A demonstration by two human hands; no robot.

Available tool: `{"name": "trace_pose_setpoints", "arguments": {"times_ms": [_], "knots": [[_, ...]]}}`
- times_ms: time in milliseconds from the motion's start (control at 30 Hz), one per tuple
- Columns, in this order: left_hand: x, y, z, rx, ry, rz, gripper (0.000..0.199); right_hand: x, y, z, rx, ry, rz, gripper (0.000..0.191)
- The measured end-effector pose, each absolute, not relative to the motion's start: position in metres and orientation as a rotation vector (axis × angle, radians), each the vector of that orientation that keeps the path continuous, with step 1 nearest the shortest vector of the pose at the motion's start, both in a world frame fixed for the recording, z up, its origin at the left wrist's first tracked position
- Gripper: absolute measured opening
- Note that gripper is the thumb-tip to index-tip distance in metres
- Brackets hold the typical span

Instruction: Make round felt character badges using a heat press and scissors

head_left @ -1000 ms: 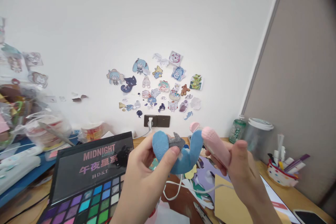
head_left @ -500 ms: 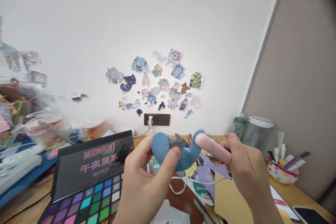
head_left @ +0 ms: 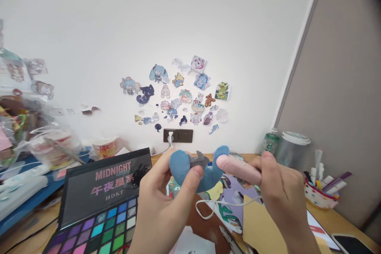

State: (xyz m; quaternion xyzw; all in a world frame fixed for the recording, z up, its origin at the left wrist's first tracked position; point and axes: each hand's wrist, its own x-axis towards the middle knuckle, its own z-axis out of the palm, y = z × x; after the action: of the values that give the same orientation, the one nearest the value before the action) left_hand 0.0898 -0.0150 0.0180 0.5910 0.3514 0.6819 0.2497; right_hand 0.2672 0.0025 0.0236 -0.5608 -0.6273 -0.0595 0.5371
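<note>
My left hand (head_left: 166,202) pinches a curved blue soft-looking piece (head_left: 179,165) between thumb and fingers, just above the desk. A jagged grey felt-like bit (head_left: 200,160) lies along its top, partly under my thumb. On the right, the blue piece curls upward to a rounded end. My right hand (head_left: 279,190) is closed round a slim pink handheld tool (head_left: 239,170) with a dimpled tip. That tip is against or just in front of the blue piece's upturned end; contact is unclear. A white cord (head_left: 205,216) loops below, its end near the right hand.
An open eyeshadow palette (head_left: 113,190) stands left. Brown, purple and yellow sheets (head_left: 257,226) cover the desk, with a metal tool (head_left: 229,240) at the front. Right are a pen holder (head_left: 321,196), a lidded tub (head_left: 293,151), a green bottle (head_left: 270,143) and a phone (head_left: 354,244).
The pink tool's tip has shifted slightly left and down along the upturned end, which shows more of its top. The blue piece has moved slightly left. Both hands keep their hold.
</note>
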Motion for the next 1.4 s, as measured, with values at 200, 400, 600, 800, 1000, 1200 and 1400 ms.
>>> {"name": "trace_pose_setpoints", "arguments": {"times_ms": [200,400,600,800,1000,1200,1400], "knots": [[0.081,-0.01,0.019,1.807,0.803,1.996,0.014,0.277,0.007,0.023,-1.297,-1.47,-0.028,0.05],[0.073,-0.004,0.016,2.109,0.665,2.176,0.016,0.287,0.008,0.028,-1.328,-1.534,0.218,0.055],[0.071,0.003,0.011,2.449,0.527,2.122,0.021,0.284,0.005,0.031,-1.421,-1.645,0.342,0.054],[0.074,0.006,0.011,2.407,0.498,2.022,0.029,0.287,0.01,0.028,-1.409,-1.709,0.177,0.055],[0.064,0.008,0.014,1.679,0.729,1.878,0.02,0.285,0.012,0.032,-1.557,-1.587,0.173,0.058],[0.055,0.006,0.02,1.812,0.877,1.243,0.019,0.274,0.007,0.035,-1.596,-1.558,0.229,0.056],[0.05,0.004,0.024,1.956,0.965,1.165,0.025,0.276,0.016,0.026,-1.559,-1.66,0.242,0.041]]}}
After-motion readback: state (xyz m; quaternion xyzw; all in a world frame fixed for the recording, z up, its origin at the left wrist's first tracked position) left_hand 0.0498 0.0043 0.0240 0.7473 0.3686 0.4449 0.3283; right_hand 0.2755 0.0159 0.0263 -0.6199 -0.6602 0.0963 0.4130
